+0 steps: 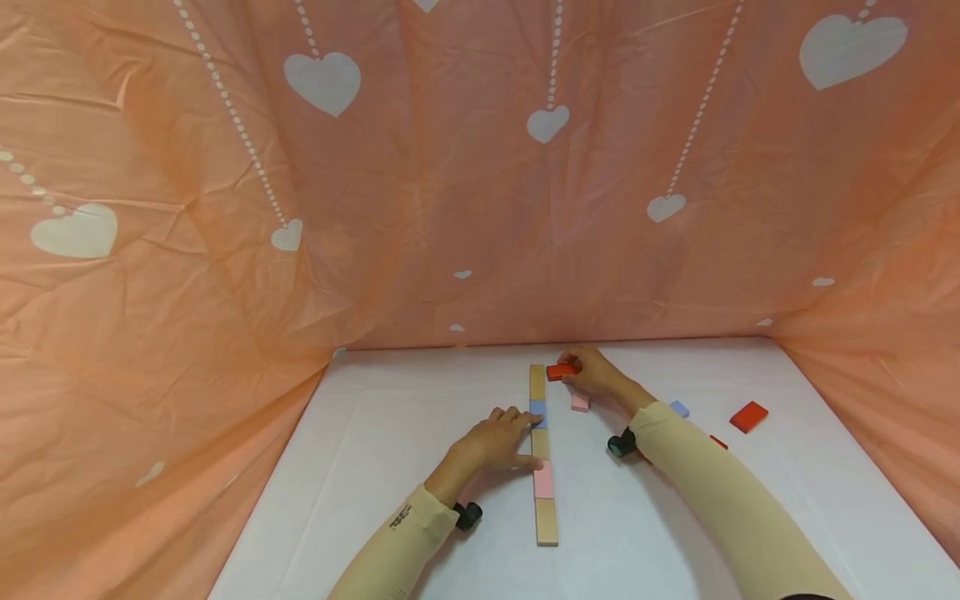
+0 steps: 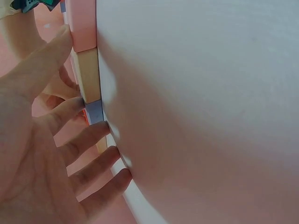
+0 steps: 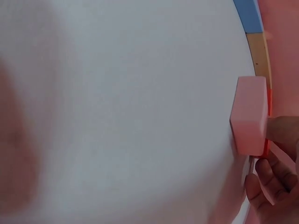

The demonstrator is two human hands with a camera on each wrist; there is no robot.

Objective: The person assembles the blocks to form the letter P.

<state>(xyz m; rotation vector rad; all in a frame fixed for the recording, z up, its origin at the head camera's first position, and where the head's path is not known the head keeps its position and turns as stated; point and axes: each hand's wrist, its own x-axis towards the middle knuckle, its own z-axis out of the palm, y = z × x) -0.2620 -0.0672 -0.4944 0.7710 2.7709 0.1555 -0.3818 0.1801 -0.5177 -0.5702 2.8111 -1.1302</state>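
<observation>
Blocks [image 1: 547,523] form a near-vertical row on the white table [image 1: 375,433], right of centre in the lower half of the head view: from the top wood, blue, wood, pink, wood. The left hand [image 1: 498,439] reaches in from lower left, its fingers relaxed and spread, thumb tip at the row's pink block [image 1: 543,482] and forefinger at its blue block [image 1: 537,410]. The right hand [image 1: 596,373] grasps a red block [image 1: 556,372] just right of the row's upper end; whether block and row touch is hard to tell, and the fingers hide its right end. In the right wrist view, a loose pink block [image 3: 250,114] hides most of it. Farther right in the head view lie a small blue piece [image 1: 678,408], another red block [image 1: 749,417] and a red piece [image 1: 719,442] mostly hidden by the right sleeve [image 1: 727,492], its shape unclear
</observation>
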